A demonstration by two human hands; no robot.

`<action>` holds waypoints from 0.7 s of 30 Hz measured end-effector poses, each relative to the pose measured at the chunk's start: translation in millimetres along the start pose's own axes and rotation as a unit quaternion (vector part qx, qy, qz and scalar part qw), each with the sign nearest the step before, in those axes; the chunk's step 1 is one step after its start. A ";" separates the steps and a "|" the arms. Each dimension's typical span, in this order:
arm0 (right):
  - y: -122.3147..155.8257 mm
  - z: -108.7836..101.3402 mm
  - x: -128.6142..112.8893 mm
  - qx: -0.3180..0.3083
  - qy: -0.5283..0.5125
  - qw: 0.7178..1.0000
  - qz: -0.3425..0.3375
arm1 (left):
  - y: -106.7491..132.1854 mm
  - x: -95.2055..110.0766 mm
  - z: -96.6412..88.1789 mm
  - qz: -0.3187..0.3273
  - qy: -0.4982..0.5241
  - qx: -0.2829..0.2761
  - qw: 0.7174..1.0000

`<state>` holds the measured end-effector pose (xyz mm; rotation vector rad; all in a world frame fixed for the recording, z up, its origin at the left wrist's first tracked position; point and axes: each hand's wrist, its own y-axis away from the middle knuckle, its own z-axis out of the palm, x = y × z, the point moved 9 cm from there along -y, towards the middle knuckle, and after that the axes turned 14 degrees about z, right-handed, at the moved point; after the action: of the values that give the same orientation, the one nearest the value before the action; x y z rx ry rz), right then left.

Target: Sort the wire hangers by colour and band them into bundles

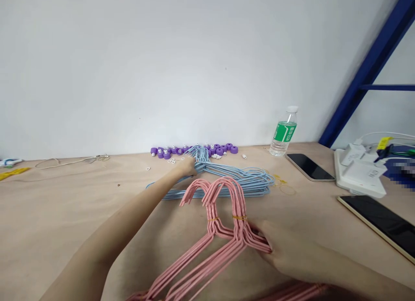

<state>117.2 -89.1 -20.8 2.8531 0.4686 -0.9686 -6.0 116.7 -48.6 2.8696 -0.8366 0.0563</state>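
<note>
My left hand (pixel 187 166) reaches far forward, its fingers closed on the necks of a stack of blue wire hangers (pixel 240 180) lying on the table. Closer to me lie two bundles of pink wire hangers (pixel 223 223), each tied with a yellow rubber band (pixel 239 217). My right hand (pixel 288 253) rests on the shoulder of the right pink bundle, fingers curled over the wires. Behind the blue hangers sits a row of purple caps (pixel 220 150) with several small white pieces beside them.
A water bottle with a green label (pixel 283 132) stands at the back right. Two dark phones (pixel 309 167) (pixel 382 223) and a white power strip (pixel 359 171) lie on the right. Loose yellow rubber bands (pixel 282 182) lie by the blue hangers. A cord (pixel 71 162) runs at the back left.
</note>
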 end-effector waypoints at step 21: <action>-0.3 12.9 10.3 -0.092 -0.026 0.994 0.056 | 57.8 14.1 -47.5 -0.045 -0.011 0.067 0.997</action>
<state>117.4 -88.6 -37.3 2.6524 0.3674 -0.9269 -24.8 68.5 7.3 3.0350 -0.7332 0.0732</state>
